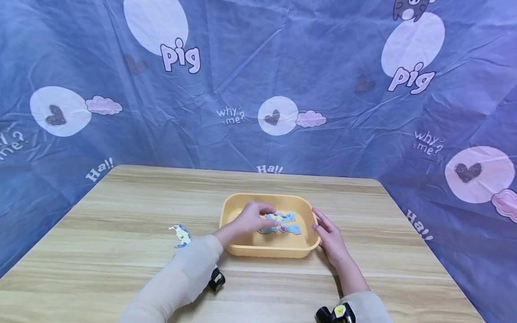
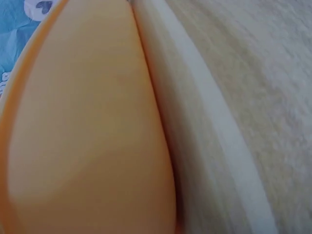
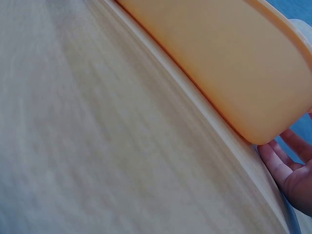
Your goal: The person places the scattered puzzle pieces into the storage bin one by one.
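Note:
My left hand [image 1: 251,217] reaches into a yellow-orange plastic tray [image 1: 266,252], its thumb and fingers bent over several flat, irregular cutout pieces [image 1: 291,229] in blue with yellow and pink patches. Thumb tip and fingertips stand a little apart right at these pieces; I cannot tell whether they pinch one. My right hand [image 1: 332,237] holds the tray's right end, thumb and forefinger at the rim. In the right wrist view, the fingers [image 3: 275,163] touch the tray's outer wall [image 3: 229,63] low at a corner. The left wrist view has only the tray's side wall [image 2: 92,117], with the hand hidden.
On the wooden table [image 1: 133,202], left of the tray, lies another white, yellow and blue cutout piece [image 1: 181,235], close to my left sleeve [image 1: 181,273]. A blue printed cloth [image 1: 242,58] hangs behind and beside the table. Black wrist cameras [image 1: 216,280] sit below both wrists.

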{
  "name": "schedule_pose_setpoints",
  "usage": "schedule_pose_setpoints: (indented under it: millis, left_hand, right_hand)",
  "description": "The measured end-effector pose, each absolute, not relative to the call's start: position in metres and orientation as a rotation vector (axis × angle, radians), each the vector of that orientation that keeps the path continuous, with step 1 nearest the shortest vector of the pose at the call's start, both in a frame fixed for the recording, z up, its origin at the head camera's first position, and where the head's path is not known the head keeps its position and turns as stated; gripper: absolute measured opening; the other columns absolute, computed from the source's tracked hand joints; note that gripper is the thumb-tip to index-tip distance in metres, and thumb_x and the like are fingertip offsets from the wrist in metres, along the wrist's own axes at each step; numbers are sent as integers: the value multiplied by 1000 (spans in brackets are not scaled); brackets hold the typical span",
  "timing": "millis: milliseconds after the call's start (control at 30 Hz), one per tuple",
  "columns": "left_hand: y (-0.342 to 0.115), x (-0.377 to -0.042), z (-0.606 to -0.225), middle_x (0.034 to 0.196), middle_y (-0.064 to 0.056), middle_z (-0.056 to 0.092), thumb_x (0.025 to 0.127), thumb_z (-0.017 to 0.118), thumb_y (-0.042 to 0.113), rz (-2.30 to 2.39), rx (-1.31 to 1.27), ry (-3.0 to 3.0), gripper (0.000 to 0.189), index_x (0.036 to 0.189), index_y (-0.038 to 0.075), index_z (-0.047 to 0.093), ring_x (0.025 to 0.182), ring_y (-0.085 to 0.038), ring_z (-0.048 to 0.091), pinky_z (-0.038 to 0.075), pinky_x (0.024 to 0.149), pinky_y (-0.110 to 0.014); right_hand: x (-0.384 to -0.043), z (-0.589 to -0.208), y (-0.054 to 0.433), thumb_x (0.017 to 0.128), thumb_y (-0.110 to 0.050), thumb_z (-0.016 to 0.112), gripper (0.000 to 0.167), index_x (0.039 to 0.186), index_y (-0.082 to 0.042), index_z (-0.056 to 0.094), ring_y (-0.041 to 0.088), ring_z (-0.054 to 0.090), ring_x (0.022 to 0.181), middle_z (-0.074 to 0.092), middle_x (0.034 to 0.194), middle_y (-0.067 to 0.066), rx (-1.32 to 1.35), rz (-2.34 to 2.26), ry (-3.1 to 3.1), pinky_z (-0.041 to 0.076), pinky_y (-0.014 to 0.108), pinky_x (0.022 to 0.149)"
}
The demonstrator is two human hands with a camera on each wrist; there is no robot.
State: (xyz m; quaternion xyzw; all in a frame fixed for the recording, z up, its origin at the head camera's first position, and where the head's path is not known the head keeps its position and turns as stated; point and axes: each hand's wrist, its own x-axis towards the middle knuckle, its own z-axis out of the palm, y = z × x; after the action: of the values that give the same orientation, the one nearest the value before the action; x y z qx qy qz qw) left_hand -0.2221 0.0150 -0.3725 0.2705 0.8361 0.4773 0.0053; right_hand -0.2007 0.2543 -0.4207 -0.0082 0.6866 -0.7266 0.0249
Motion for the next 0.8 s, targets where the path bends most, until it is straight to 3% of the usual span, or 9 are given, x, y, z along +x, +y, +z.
schedule_pose_setpoints:
  millis: [167, 300, 500, 800]
  left_hand:
    - [21, -223, -376, 80, 0, 62, 70, 71, 14, 1404, 905, 2635, 22, 87, 2, 64, 76, -14, 55, 44, 69, -23]
    - [24, -223, -376, 79, 1, 61, 69, 71, 13, 1323, 954, 2643, 21, 85, 2, 63, 74, -14, 54, 44, 71, -28]
    - [26, -222, -379, 86, -2, 63, 69, 72, 17, 1215, 980, 2654, 24, 87, 3, 64, 81, -9, 54, 42, 76, -23]
    - [32, -219, -381, 88, -1, 63, 69, 72, 20, 1133, 1013, 2639, 29, 90, 4, 64, 90, -14, 54, 38, 82, -21]
  right_hand:
    - [-200, -421, 254, 83, -7, 49, 52, 133, -12, 33, 30, 44, 105, 36, 126, 20, -31, -2242, 2137, 46, 34, 75]
    - [-201, -421, 254, 83, -8, 49, 53, 133, -11, 33, 29, 45, 103, 36, 126, 21, -43, -2240, 2149, 46, 33, 74]
    - [-201, -421, 254, 83, -7, 49, 52, 133, -12, 33, 28, 45, 103, 36, 126, 19, -38, -2251, 2129, 46, 33, 75]
    - [-201, -421, 254, 84, -7, 48, 52, 133, -12, 33, 26, 46, 103, 36, 127, 18, -33, -2254, 2120, 46, 33, 75]
